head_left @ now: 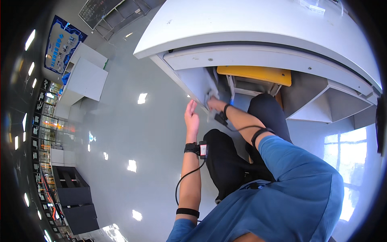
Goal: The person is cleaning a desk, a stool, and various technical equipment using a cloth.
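Right hand (pixel 214 104) reaches under the white desk (pixel 258 28), fingers closed on a pale crumpled cloth (pixel 211 96) against the desk's side panel. Left hand (pixel 191 117) raised alongside, fingers extended, holding nothing. Yellow-seated stool (pixel 258 74) just behind.

White desk (pixel 250 24), perhaps a small clear item (pixel 311 7) atop

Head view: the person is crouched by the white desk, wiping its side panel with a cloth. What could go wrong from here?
1. The right hand presses the cloth low on the desk's side panel, under the overhanging tabletop; rising carelessly could bump the head.
2. A cable hangs loose from the wrist device on the left arm and might snag.
3. The left hand hovers free, so the crouch looks unbraced.
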Action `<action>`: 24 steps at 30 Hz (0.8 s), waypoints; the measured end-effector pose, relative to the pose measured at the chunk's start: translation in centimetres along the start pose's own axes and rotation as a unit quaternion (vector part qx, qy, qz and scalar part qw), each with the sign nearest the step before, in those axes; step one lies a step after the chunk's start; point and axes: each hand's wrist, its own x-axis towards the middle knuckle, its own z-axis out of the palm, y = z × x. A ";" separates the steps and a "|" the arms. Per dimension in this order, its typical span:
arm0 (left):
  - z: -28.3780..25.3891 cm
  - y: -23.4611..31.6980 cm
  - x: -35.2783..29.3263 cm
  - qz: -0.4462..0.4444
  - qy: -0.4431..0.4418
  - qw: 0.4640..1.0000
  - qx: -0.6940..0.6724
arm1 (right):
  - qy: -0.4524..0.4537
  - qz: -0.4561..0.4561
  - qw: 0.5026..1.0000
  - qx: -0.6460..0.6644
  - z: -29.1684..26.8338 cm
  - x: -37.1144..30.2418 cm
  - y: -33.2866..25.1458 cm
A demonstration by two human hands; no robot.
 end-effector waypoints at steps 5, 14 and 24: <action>-2.4 0.3 -0.9 -0.009 0.005 1.000 0.014 | 0.059 0.068 0.965 0.246 4.0 -2.7 -3.8; 0.2 0.4 1.0 0.011 -0.051 0.998 -0.027 | 0.387 -0.320 0.835 0.224 -10.6 -1.6 -8.0; -2.3 -0.6 -0.2 0.016 -0.001 1.000 0.002 | 0.229 -0.104 0.813 0.525 -0.4 4.4 -0.8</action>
